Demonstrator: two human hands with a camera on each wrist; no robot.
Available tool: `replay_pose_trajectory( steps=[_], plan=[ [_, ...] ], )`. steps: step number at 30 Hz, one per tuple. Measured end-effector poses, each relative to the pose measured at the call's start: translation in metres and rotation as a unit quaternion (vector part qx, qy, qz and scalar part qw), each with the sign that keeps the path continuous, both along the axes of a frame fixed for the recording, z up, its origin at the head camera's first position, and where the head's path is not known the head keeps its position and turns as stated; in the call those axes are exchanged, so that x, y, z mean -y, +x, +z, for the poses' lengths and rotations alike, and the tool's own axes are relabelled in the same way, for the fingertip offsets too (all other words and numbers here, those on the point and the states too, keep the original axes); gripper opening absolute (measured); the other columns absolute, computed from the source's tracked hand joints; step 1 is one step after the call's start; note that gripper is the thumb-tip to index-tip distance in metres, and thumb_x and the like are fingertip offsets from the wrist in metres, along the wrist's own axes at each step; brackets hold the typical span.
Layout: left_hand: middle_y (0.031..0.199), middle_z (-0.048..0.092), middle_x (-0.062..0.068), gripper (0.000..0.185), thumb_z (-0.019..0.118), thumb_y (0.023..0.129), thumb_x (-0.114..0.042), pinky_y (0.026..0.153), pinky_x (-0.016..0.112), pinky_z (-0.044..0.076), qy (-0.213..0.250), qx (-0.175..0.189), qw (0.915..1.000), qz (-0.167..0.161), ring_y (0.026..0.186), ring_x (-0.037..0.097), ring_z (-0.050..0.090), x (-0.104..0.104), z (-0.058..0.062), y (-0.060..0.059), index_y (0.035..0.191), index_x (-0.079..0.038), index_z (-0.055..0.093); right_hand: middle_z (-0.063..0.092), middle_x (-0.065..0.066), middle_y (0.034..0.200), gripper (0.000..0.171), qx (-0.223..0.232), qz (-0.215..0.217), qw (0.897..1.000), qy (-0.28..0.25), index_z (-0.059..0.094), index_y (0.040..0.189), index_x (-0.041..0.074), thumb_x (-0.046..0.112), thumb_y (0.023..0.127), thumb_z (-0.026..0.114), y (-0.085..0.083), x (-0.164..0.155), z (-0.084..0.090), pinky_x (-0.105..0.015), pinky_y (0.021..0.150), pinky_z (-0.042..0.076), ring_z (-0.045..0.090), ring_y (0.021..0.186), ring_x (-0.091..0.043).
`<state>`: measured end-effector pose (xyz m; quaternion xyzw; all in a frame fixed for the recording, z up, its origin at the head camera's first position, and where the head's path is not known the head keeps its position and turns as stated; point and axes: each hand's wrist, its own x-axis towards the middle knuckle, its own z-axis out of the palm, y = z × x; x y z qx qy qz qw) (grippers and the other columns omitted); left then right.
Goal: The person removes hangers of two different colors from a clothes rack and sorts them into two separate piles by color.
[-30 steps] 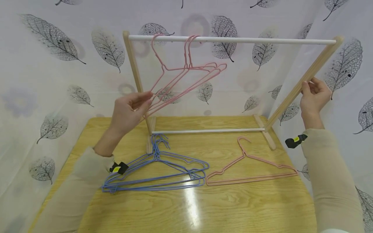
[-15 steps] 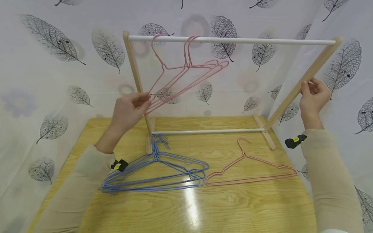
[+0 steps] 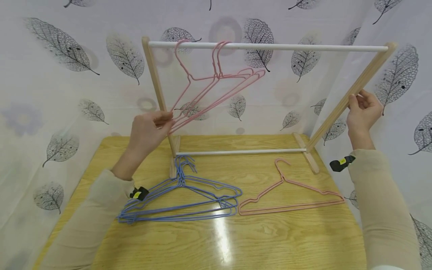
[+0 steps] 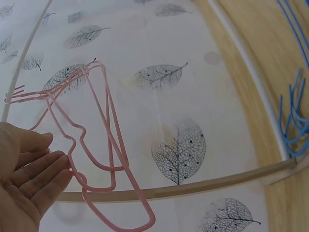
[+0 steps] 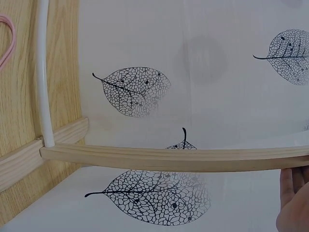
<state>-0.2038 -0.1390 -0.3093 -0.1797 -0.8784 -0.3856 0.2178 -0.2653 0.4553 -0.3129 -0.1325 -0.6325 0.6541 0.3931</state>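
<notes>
Three pink clothes hangers hang by their hooks from the white top bar of a wooden rack, toward its left end. My left hand is at their near lower ends. Seen from the left wrist, its thumb stands apart from fairly straight fingers, whose tips are right at the hanger wire. With thumb in front and fingers behind, my right hand grips the rack's right post about midway up. The right wrist view shows only part of that hand below the post.
A pile of blue hangers lies on the wooden table at left, before the rack. One more pink hanger lies flat to their right. The rack's lower white bar crosses low at the back, with leaf-patterned curtain behind.
My left hand has dropped slightly, its fingers parting a little from the thumb. The hanging pink hangers have turned slightly, far ends up and right. My right hand stays on the post.
</notes>
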Motion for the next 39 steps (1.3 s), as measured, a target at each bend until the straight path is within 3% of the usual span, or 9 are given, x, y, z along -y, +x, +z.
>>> replay_pose_trajectory(
  steps=[6,20,29,32,36,39],
  plan=[
    [0.113,0.078,0.025,0.024,0.076,0.095,-0.002,0.085,0.043,0.068,0.013,-0.016,0.9997,-0.014,0.098,0.041,0.080,-0.011,0.003,-0.002,0.117,0.006,0.077,0.071,0.009,0.094,0.024,0.003,-0.002,1.000,0.001,0.079,0.119,0.010,0.003,0.097,0.073,0.001,0.000,0.000,-0.006,0.076,0.061,0.069,0.086,-0.004],
    [0.118,0.078,0.023,0.027,0.073,0.098,-0.005,0.088,0.047,0.068,-0.021,-0.026,0.9988,-0.036,0.100,0.037,0.079,-0.055,0.021,-0.040,0.123,0.006,0.074,0.071,0.009,0.094,0.023,0.011,-0.005,1.000,0.008,0.079,0.119,0.011,0.005,0.097,0.074,0.001,-0.002,-0.004,-0.006,0.078,0.061,0.069,0.087,-0.003],
    [0.115,0.078,0.024,0.020,0.068,0.100,0.001,0.084,0.045,0.069,-0.003,-0.023,0.9995,-0.020,0.095,0.037,0.080,-0.063,0.025,-0.051,0.117,0.006,0.076,0.072,0.010,0.093,0.023,0.006,-0.006,1.000,0.026,0.079,0.119,0.011,0.006,0.097,0.074,-0.002,-0.002,-0.006,-0.006,0.077,0.061,0.068,0.084,-0.002],
    [0.112,0.079,0.023,0.018,0.069,0.100,0.001,0.077,0.032,0.067,0.010,-0.049,0.9987,-0.009,0.089,0.036,0.080,-0.062,0.025,-0.049,0.114,0.005,0.078,0.072,0.010,0.093,0.023,0.009,-0.010,1.000,0.026,0.079,0.119,0.011,0.007,0.097,0.074,-0.002,-0.002,-0.005,-0.006,0.076,0.061,0.068,0.084,-0.002],
    [0.108,0.079,0.023,0.016,0.070,0.098,0.002,0.068,0.004,0.049,0.034,-0.085,0.9958,0.000,0.084,0.036,0.080,-0.059,0.028,-0.044,0.111,0.005,0.079,0.072,0.008,0.092,0.022,0.002,-0.007,1.000,0.017,0.079,0.117,0.011,0.006,0.097,0.074,-0.002,-0.002,-0.003,-0.007,0.077,0.061,0.069,0.084,-0.003],
    [0.108,0.079,0.024,0.015,0.071,0.097,0.003,0.069,-0.009,0.041,0.048,-0.101,0.9937,-0.003,0.087,0.038,0.081,-0.057,0.031,-0.039,0.110,0.007,0.078,0.072,0.007,0.092,0.022,-0.004,-0.003,1.000,0.009,0.079,0.116,0.011,0.004,0.096,0.075,-0.002,-0.002,-0.001,-0.007,0.077,0.062,0.069,0.084,-0.005]
  ],
)
